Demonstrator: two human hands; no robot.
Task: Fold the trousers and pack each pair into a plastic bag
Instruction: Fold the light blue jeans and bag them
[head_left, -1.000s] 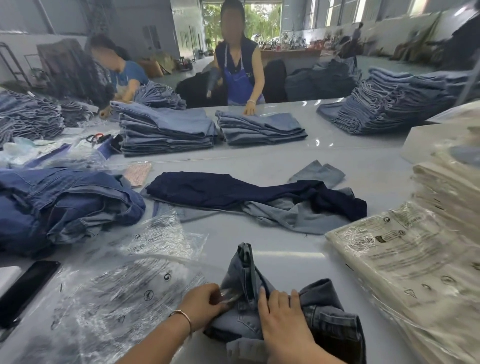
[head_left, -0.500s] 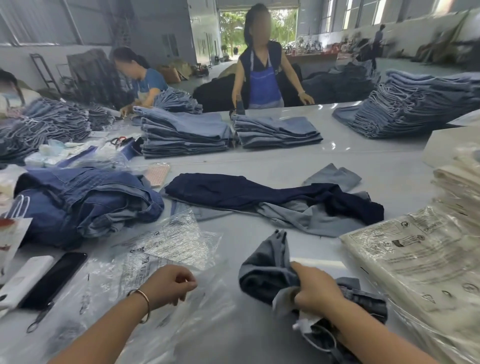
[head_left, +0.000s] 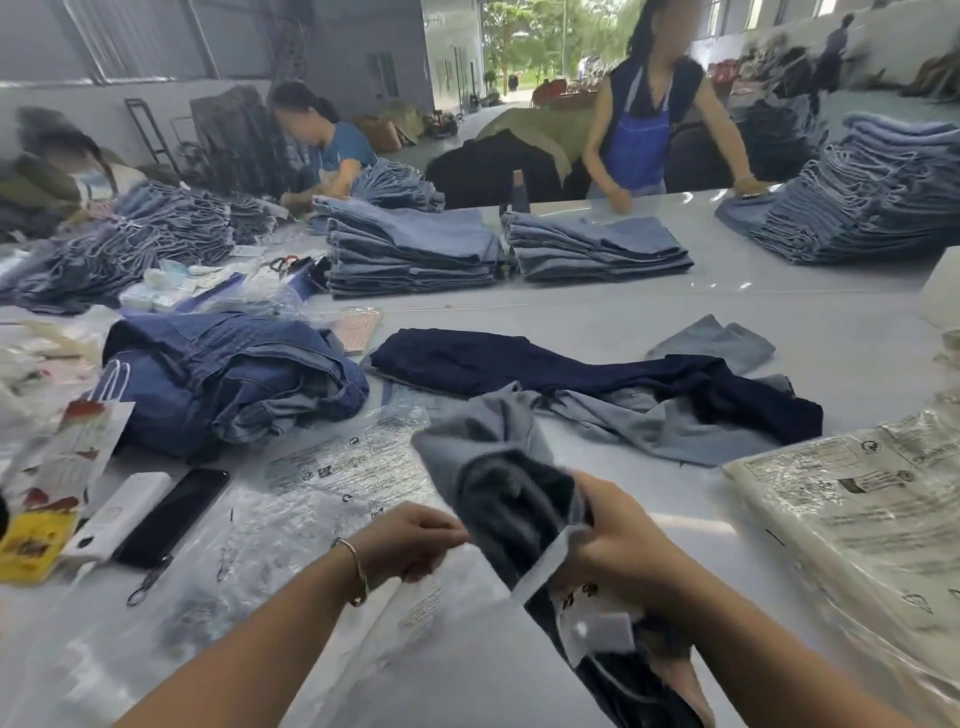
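Since half a second ago the folded grey trousers (head_left: 498, 483) have been lifted off the white table (head_left: 597, 317) and tipped up, and the left hand (head_left: 410, 540) has closed in beside them. At the far left lie a yellow packet (head_left: 31, 545), a white power bank (head_left: 122, 514) and a black phone (head_left: 171, 514), with a heap of blue jeans (head_left: 228, 379) behind them. Clear plastic bags (head_left: 332, 467) are spread over the table in front of that heap. The left hand, with a bracelet (head_left: 356, 571) at the wrist, has its fingers curled and pinches the thin edge of a plastic bag, close against the trousers. The right hand (head_left: 623, 551) is clenched round the lower part of the trousers, its thumb over a white paper tag (head_left: 540, 566); the bundle stands tilted above the table between the two hands. Behind it a dark navy pair (head_left: 571, 369) lies stretched over a light grey pair (head_left: 665, 421). At the right sits a stack of packed bags (head_left: 857, 519). Across the table are stacks of folded jeans (head_left: 410, 249), where a person in a blue apron (head_left: 639, 135) stands
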